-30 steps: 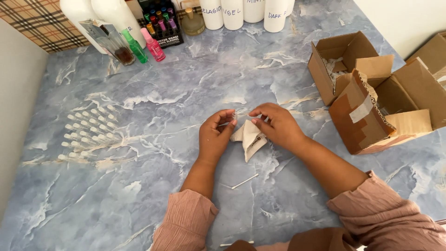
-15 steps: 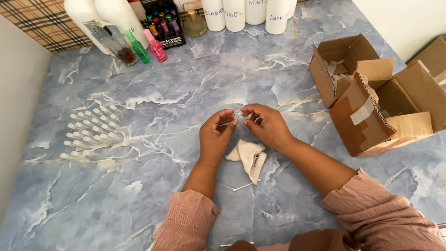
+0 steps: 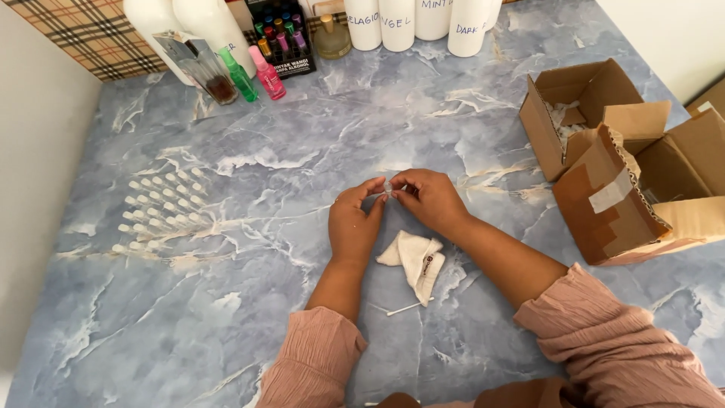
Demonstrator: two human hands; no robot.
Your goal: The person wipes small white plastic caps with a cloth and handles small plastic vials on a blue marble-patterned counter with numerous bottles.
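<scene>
My left hand [image 3: 353, 223] and my right hand [image 3: 429, 198] meet above the blue marbled tabletop [image 3: 302, 136]. Between their fingertips they pinch one tiny clear vial [image 3: 387, 186]. Just below the hands a folded white cloth [image 3: 417, 259] lies on the table. A thin white cotton swab [image 3: 404, 308] rests near the cloth, towards me. Several small clear vials with white caps [image 3: 161, 208] lie in rows to the left of my hands.
Two open cardboard boxes [image 3: 604, 151] stand at the right. Tall white bottles [image 3: 411, 23], small coloured bottles [image 3: 257, 72] and a rack of little vials [image 3: 281, 38] line the far edge. A white wall borders the left.
Both hands have lifted off the white cloth and moved slightly away from me. The cloth now lies free on the table, and the fingertips hold the tiny vial.
</scene>
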